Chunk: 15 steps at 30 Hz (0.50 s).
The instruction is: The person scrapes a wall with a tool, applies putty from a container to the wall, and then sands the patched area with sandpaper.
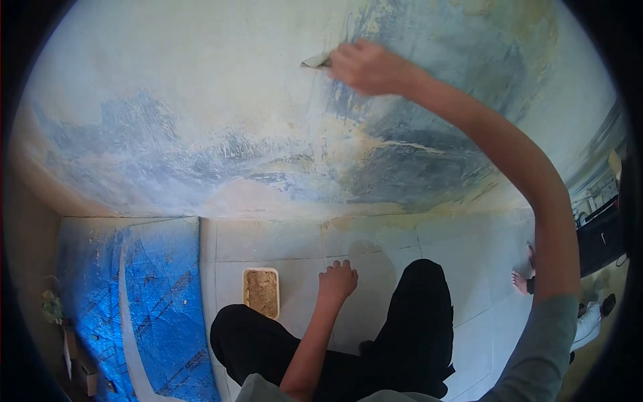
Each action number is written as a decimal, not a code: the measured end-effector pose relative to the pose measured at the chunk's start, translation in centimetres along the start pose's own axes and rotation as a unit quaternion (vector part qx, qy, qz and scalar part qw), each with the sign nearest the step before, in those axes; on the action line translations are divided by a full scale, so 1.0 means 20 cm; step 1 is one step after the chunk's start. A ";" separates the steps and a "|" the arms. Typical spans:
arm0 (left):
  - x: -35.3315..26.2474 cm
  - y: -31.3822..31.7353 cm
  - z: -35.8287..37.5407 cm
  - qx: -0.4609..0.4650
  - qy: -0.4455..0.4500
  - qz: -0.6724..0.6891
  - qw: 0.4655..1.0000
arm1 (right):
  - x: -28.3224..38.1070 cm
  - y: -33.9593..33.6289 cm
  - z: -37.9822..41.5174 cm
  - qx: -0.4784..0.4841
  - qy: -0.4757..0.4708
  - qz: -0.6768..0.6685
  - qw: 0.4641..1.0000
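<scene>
My right hand [365, 65] is raised against the wall and closed round the handle of a putty knife [315, 61]. The blade points left and lies at the wall surface. Pale plaster and dark blue-grey patches cover the wall [254, 74]. My left hand [339, 279] hangs above the tiled floor between my knees, its fingers loosely bent and apart, with nothing visible in it. To its left, a cream plastic tub [245, 295] on the floor holds a brownish, rough-looking material.
A crumpled blue sheet [161, 295] spreads over the floor at left. Further left are a plant [51, 307] and some boxes. At right, another person's bare foot [520, 283] shows near a dark object [598, 241]. My bent knees flank the left hand.
</scene>
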<state>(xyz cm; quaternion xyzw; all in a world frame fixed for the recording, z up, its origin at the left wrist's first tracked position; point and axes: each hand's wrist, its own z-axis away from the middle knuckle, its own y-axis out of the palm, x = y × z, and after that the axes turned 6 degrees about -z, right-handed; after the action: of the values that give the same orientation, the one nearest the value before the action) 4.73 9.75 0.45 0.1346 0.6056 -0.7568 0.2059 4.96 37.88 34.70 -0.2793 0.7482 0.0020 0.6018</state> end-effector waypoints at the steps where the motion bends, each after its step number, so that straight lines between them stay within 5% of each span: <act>1: 0.01 0.01 0.01 0.008 -0.002 -0.008 1.000 | -0.07 -0.03 -0.01 -0.029 0.038 0.003 0.999; 6: 0.00 0.01 0.00 0.029 -0.012 0.010 0.999 | -0.10 -0.05 -0.08 0.018 0.308 0.036 0.950; 7: 0.00 0.01 -0.01 0.024 -0.005 0.013 1.000 | -0.02 -0.01 -0.09 -0.001 0.210 -0.012 0.978; 8: 0.01 0.01 -0.01 0.022 -0.001 0.014 1.000 | 0.02 0.00 -0.08 -0.002 0.210 -0.012 0.978; 10: 0.02 0.03 -0.01 0.017 -0.004 0.009 1.000 | 0.05 0.02 -0.05 0.040 0.002 -0.052 0.998; 12: 0.03 0.02 -0.03 0.007 0.003 0.004 1.000 | -0.17 -0.08 -0.10 -0.014 0.043 -0.041 0.998; 13: 0.03 0.01 -0.04 0.014 -0.002 0.008 1.000 | -0.27 -0.14 -0.12 0.065 0.265 0.030 0.962; 14: 0.03 0.00 -0.03 0.026 -0.007 0.010 1.000 | -0.33 -0.20 -0.12 0.138 0.473 0.099 0.864; 15: 0.02 0.01 -0.02 0.027 0.003 0.008 1.000 | -0.30 -0.24 -0.13 0.102 0.503 0.052 0.857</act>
<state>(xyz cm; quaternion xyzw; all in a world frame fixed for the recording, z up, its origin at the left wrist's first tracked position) 4.42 10.12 0.03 0.1475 0.5843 -0.7708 0.2068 5.27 35.36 42.37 -0.1394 0.9585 -0.1837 0.1678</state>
